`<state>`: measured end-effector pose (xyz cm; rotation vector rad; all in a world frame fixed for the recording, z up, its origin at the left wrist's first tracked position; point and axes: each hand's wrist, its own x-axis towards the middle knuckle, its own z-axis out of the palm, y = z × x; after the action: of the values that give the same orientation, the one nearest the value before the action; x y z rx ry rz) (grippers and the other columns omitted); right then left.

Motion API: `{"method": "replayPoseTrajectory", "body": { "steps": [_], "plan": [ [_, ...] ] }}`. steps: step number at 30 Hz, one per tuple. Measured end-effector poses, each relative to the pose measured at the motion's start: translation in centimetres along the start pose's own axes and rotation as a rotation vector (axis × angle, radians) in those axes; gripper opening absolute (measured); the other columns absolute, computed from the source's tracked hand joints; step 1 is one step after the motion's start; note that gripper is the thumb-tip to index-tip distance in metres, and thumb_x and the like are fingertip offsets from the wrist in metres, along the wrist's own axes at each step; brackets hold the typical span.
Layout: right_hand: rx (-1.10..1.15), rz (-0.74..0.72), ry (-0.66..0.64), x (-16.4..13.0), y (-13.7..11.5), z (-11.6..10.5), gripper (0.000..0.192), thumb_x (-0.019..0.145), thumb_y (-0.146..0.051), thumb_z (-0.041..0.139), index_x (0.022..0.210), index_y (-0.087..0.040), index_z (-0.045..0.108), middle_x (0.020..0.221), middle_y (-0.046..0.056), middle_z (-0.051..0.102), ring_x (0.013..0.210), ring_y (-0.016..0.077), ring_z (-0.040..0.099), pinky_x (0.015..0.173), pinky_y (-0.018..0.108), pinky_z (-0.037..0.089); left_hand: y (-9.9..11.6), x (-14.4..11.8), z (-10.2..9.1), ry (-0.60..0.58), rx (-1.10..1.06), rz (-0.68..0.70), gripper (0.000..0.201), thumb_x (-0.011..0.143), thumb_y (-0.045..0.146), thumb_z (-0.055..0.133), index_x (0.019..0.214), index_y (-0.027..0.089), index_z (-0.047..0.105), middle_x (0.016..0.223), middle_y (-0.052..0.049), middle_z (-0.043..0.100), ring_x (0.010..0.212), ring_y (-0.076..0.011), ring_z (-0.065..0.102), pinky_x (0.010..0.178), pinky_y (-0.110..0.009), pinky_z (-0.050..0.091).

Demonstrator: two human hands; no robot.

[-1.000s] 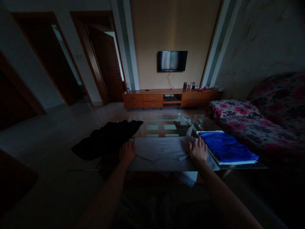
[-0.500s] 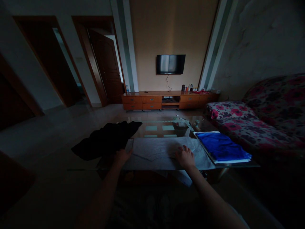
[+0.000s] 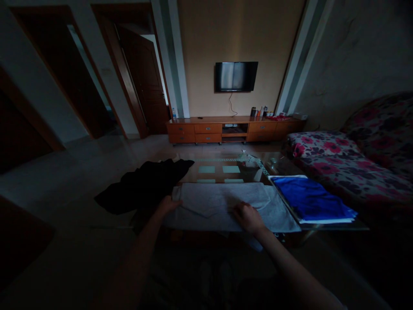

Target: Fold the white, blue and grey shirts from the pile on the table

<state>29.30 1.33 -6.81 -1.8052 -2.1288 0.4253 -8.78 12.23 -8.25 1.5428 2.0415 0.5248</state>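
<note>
A light grey piece of clothing [image 3: 209,199] lies folded flat along the near side of the glass table; its exact kind is hard to tell in the dim light. At its left end, my left hand [image 3: 168,206] grips the edge, thumb on top. My right hand [image 3: 249,217] rests on the right half, fingers curled in and pinching the cloth. A corner of grey fabric hangs below the table edge under my right hand. Left of the grey clothing is a crumpled black garment [image 3: 145,185]. Folded blue cloth [image 3: 309,199] lies on white cloth at the right.
The glass coffee table [image 3: 214,169] has a crumpled clear bag [image 3: 251,161] and a small glass object [image 3: 273,161] at its far right. A flowered sofa [image 3: 364,165] stands on the right. Beyond are a low wooden cabinet [image 3: 208,133] and a wall television [image 3: 237,76].
My right hand's fingers have curled from spread to closed on the cloth. My left hand has closed over the left edge. The head view has tilted slightly.
</note>
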Motion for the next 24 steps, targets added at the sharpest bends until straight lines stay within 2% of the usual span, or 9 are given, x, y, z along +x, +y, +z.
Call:
{"method": "replayPoseTrajectory", "body": {
  "steps": [2, 6, 13, 18, 21, 24],
  "plan": [
    [0.034, -0.007, 0.004, 0.1, 0.2, 0.1, 0.024, 0.097, -0.031, 0.052, 0.102, -0.02, 0.072, 0.106, 0.012, 0.074, 0.1, 0.0225, 0.069, 0.085, 0.027, 0.045, 0.3, -0.3, 0.0, -0.001, -0.025, 0.04, 0.034, 0.076, 0.03, 0.075, 0.105, 0.015, 0.071, 0.106, -0.011, 0.077, 0.099, -0.0245, 0.073, 0.073, -0.022, 0.052],
    [0.105, -0.03, 0.043, 0.6, 0.2, 0.6, 0.023, 0.095, -0.029, 0.052, 0.101, -0.02, 0.072, 0.104, 0.012, 0.075, 0.097, 0.0226, 0.07, 0.084, 0.028, 0.046, 1.3, -1.0, 0.3, 0.038, -0.063, 0.056, 0.045, 0.075, 0.022, 0.073, 0.118, 0.014, 0.065, 0.12, -0.013, 0.073, 0.107, -0.0247, 0.07, 0.077, -0.022, 0.052],
    [0.38, -0.07, 0.124, 1.8, -0.1, 2.3, 0.028, 0.092, -0.026, 0.049, 0.106, -0.017, 0.071, 0.101, 0.01, 0.075, 0.092, 0.0212, 0.07, 0.084, 0.029, 0.05, 3.0, -1.8, 0.9, 0.112, -0.123, 0.012, 0.052, 0.073, 0.015, 0.066, 0.125, 0.015, 0.06, 0.116, -0.012, 0.073, 0.101, -0.0247, 0.072, 0.076, -0.024, 0.053],
    [0.255, -0.229, 0.025, 1.4, 0.0, 2.8, 0.021, 0.087, -0.024, 0.058, 0.101, -0.017, 0.072, 0.106, 0.012, 0.069, 0.099, 0.0227, 0.065, 0.093, 0.033, 0.05, 2.7, -2.0, 0.4, 0.131, -0.111, -0.034, 0.063, 0.069, 0.016, 0.072, 0.129, 0.014, 0.055, 0.124, -0.016, 0.069, 0.112, -0.0279, 0.068, 0.085, -0.027, 0.052],
    [0.246, -0.228, 0.008, 1.1, 0.0, 2.6, 0.023, 0.086, -0.02, 0.06, 0.106, -0.018, 0.072, 0.112, 0.012, 0.067, 0.105, 0.0225, 0.062, 0.099, 0.034, 0.047, 2.1, -1.9, 0.2, 0.094, -0.126, -0.065, 0.055, 0.07, 0.019, 0.074, 0.123, 0.013, 0.06, 0.123, -0.017, 0.069, 0.112, -0.0292, 0.068, 0.082, -0.027, 0.053],
    [0.277, -0.205, -0.009, 1.0, -0.2, 2.2, 0.023, 0.088, -0.02, 0.058, 0.105, -0.017, 0.072, 0.109, 0.012, 0.067, 0.103, 0.0219, 0.063, 0.098, 0.033, 0.048, 1.5, -1.8, 0.0, 0.012, -0.175, -0.074, 0.038, 0.075, 0.022, 0.072, 0.111, 0.012, 0.066, 0.113, -0.015, 0.074, 0.103, -0.0279, 0.072, 0.074, -0.026, 0.054]
  ]
}}
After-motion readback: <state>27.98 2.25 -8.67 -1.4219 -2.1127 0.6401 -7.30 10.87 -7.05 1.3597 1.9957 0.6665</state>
